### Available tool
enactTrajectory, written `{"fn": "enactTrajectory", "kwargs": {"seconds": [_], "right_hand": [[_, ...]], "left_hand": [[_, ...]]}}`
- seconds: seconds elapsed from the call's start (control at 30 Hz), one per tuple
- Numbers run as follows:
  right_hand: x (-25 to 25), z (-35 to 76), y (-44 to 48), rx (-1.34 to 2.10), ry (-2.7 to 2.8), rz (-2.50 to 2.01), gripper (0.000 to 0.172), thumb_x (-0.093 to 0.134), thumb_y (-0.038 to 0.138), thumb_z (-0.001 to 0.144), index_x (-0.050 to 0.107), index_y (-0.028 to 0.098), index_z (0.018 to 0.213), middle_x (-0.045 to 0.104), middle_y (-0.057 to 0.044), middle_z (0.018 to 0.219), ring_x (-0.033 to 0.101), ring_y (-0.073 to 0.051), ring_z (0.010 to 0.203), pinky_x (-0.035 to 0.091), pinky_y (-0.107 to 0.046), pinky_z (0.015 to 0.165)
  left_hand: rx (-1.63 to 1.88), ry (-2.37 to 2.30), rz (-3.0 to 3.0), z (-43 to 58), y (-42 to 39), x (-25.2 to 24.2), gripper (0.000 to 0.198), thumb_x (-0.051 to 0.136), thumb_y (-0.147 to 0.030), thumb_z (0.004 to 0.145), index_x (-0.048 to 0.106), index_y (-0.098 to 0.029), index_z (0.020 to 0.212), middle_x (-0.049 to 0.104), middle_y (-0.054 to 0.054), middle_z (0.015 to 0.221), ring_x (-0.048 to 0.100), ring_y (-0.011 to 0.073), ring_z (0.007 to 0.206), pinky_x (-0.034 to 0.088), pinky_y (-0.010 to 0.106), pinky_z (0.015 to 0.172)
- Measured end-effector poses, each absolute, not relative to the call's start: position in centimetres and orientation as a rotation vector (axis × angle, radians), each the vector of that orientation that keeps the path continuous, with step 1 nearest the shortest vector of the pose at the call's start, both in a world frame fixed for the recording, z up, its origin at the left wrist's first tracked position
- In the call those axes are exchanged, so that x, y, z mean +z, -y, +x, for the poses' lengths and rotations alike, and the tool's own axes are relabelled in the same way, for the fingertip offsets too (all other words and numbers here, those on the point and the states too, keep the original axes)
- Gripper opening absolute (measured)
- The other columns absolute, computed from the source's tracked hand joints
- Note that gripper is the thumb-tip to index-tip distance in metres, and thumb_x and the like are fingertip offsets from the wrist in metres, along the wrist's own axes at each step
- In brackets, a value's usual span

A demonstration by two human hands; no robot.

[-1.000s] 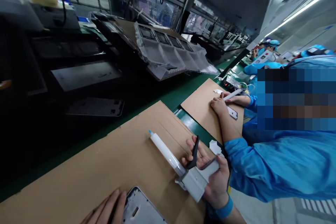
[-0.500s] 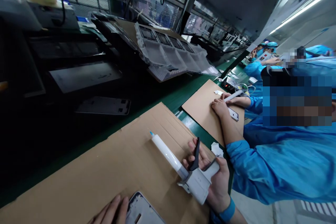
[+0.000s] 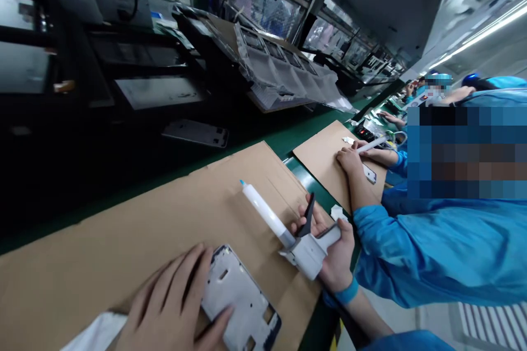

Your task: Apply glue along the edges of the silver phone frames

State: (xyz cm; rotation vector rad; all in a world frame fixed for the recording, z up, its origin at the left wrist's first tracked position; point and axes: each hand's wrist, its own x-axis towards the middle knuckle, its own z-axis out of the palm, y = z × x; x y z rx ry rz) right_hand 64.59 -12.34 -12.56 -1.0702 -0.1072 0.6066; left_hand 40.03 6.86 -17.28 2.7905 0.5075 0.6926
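Note:
My right hand [image 3: 338, 266] is wrapped round the handle of a grey manual glue dispensing gun [image 3: 305, 256]. Its black trigger stands in front of my fingers, and a white cartridge [image 3: 267, 213] with a blue tip points up and left over the cardboard. At the lower middle my left hand [image 3: 173, 296] grips a grey metal phone frame [image 3: 242, 292]. The fingers lie along its left edge and the thumb rests on its face. Small cut-outs show in the frame, which is on or just above the cardboard sheet [image 3: 135, 225].
A co-worker in blue [image 3: 428, 252] sits close on the right, hands on another cardboard sheet [image 3: 317, 151]. Another phone frame [image 3: 197, 132] lies in the dark area beyond my cardboard. A clear plastic tray [image 3: 284, 74] leans at the back. Crumpled white paper [image 3: 338, 213] is beside my right hand.
The view has shifted, bringing more of my left hand and the phone frame into sight. My left thumb now shows on the frame's face. My right hand still holds the glue gun.

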Motion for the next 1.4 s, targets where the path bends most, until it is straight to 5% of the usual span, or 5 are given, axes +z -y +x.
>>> {"fn": "enactTrajectory", "kwargs": {"seconds": [0.2,0.47,0.63,0.9,1.4], "right_hand": [[-10.7,64.3,13.0,0.539,0.191,-1.043,0.067,0.047,0.066,0.08,0.077,0.02,0.118,0.069,-0.015,0.108,0.069,-0.026,0.086,0.058,-0.045,0.075],[-6.5,60.9,17.9,0.479,0.293,-1.128,0.072,0.084,0.069,0.06,0.079,0.032,0.121,0.064,-0.006,0.1,0.061,-0.021,0.084,0.055,-0.045,0.078],[-4.7,59.9,19.4,0.556,0.425,-1.34,0.018,0.082,0.058,0.081,0.081,0.041,0.087,0.054,-0.003,0.058,0.053,-0.018,0.052,0.05,-0.047,0.062],[-6.2,57.9,22.1,0.885,0.366,-1.329,0.055,0.072,0.027,0.046,0.084,0.029,0.099,0.066,-0.011,0.077,0.068,-0.03,0.076,0.049,-0.068,0.083],[-6.2,58.8,20.4,0.861,0.703,-1.321,0.017,0.062,0.047,0.099,0.077,0.04,0.097,0.063,-0.003,0.067,0.061,-0.021,0.056,0.057,-0.051,0.061]], "left_hand": [[0.513,-0.501,2.883,40.8,-7.1,-14.4,0.064,0.052,-0.053,0.108,0.06,-0.02,0.161,0.068,0.013,0.154,0.068,0.0396,0.134,0.057,0.053,0.11],[0.309,-0.539,2.798,41.4,-6.7,-12.1,0.075,0.066,-0.067,0.102,0.06,-0.012,0.152,0.06,0.02,0.158,0.059,0.0375,0.142,0.048,0.052,0.118],[0.224,-0.599,2.769,41.8,-6.9,-12.1,0.079,0.062,-0.073,0.102,0.058,-0.013,0.154,0.057,0.017,0.162,0.054,0.0358,0.146,0.041,0.05,0.122],[0.197,-0.621,2.806,41.7,-6.6,-12.0,0.08,0.052,-0.077,0.105,0.057,-0.016,0.156,0.055,0.015,0.165,0.052,0.0356,0.147,0.038,0.049,0.123],[0.272,-0.584,2.828,41.8,-6.2,-12.2,0.083,0.059,-0.074,0.104,0.058,-0.01,0.156,0.059,0.019,0.161,0.054,0.0392,0.146,0.042,0.052,0.12]]}}
